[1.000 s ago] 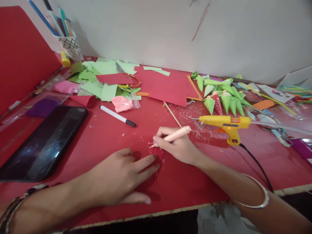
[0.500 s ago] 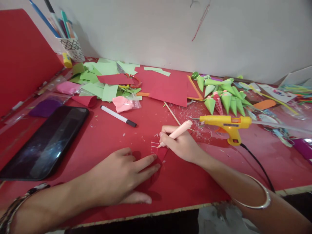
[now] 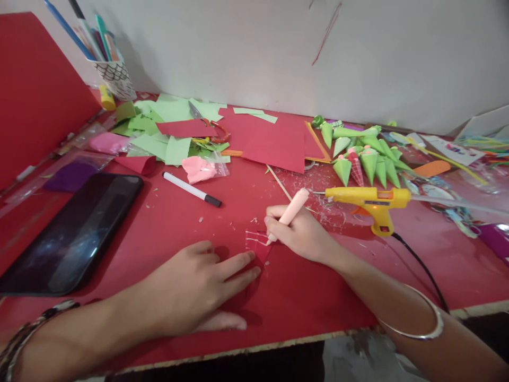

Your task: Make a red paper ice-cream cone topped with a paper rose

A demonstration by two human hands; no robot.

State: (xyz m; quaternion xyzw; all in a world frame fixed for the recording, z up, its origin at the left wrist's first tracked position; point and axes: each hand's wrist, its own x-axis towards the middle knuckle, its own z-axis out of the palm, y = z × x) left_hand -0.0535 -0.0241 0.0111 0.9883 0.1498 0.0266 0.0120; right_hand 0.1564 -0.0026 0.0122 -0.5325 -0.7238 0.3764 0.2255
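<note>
A small red paper piece (image 3: 256,243) lies on the red tabletop, with pale lines drawn across it. My right hand (image 3: 300,233) is closed around a peach-coloured marker (image 3: 293,208), whose tip rests on the right side of the paper. My left hand (image 3: 210,284) lies flat, its fingers stretched out, and two fingertips press on the lower part of the paper. A white marker with a black cap (image 3: 191,189) lies beyond my left hand. A yellow glue gun (image 3: 369,201) rests on its side to the right of my right hand.
A black phone (image 3: 75,233) lies at the left. Green paper scraps (image 3: 151,140), scissors (image 3: 214,130) and red sheets (image 3: 274,146) are along the back. Green paper cones (image 3: 369,162) are heaped at the back right, and a patterned pen cup (image 3: 115,79) stands at the back left.
My right hand has moved the marker tip a little to the right across the red paper, and a second pale line is longer. My left hand has stayed in place.
</note>
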